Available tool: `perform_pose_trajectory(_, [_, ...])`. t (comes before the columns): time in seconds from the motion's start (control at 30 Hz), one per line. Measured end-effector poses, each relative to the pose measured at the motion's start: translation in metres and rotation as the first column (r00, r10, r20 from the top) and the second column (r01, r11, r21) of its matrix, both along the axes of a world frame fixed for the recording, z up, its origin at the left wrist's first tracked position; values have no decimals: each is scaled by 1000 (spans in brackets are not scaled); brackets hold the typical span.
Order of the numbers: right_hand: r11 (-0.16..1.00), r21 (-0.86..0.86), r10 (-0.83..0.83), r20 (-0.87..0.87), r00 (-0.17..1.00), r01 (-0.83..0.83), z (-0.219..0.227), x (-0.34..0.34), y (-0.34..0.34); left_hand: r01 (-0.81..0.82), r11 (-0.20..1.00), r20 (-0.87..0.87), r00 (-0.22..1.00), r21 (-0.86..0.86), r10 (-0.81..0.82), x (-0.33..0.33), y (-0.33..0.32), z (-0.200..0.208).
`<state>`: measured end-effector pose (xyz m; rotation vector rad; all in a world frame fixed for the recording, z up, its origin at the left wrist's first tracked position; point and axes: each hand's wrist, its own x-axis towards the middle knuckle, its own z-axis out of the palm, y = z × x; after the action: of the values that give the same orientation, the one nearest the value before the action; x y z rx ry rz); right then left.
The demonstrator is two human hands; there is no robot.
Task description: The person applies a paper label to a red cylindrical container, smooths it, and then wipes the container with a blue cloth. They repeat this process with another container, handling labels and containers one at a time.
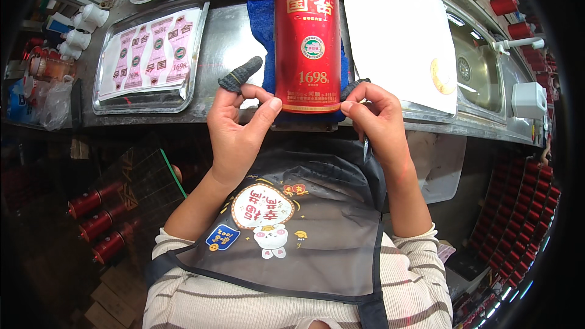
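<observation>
A red bottle (308,30) with gold lettering and a round green-and-white emblem lies on a blue cloth (261,21), its base toward me. At the base's left corner is my left hand (241,122), thumb touching the edge and fingers apart. Its raised index finger wears a dark grey finger cover (242,74). My right hand (378,122) is curled at the right corner, thumb and bent index finger against the bottle's edge. A thin, dark metal tool (366,150) sticks out below its palm; its kind is unclear. Another grey cover (354,88) is on a right finger.
On the left, a metal tray (198,55) holds sheets of pink labels (152,52). White sheets (396,36) lie to the right, beside a metal sink (487,94) and a white plastic container (529,100). Red bottles (518,207) stand in rows at the far right.
</observation>
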<state>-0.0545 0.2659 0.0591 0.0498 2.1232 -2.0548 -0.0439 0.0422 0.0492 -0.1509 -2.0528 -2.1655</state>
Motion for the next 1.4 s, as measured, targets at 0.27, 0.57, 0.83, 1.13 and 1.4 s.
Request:
perform_pose_trajectory(0.27, [1000,4,-9,13,1000,9,2,0,-3,-51,999,37,998,-4,51,-5,-10,-4])
perform_pose_trajectory(0.57, [983,-186,4,53,999,5,-2,1,-5,203,965,45,976,167,-213,-10,-5,-5])
perform_pose_trajectory(0.83, [993,-117,8,38,999,-4,-1,5,-10,193,971,22,980,139,-198,-8,3,-10])
perform_pose_trajectory(1.13, [993,-116,28,5,1000,-27,-1,4,-9,193,972,24,980,132,-197,-9,4,-9])
perform_pose_trajectory(1.4, [993,-115,23,-57,998,-29,-15,1,-2,200,979,25,979,31,-201,-9,7,-4])
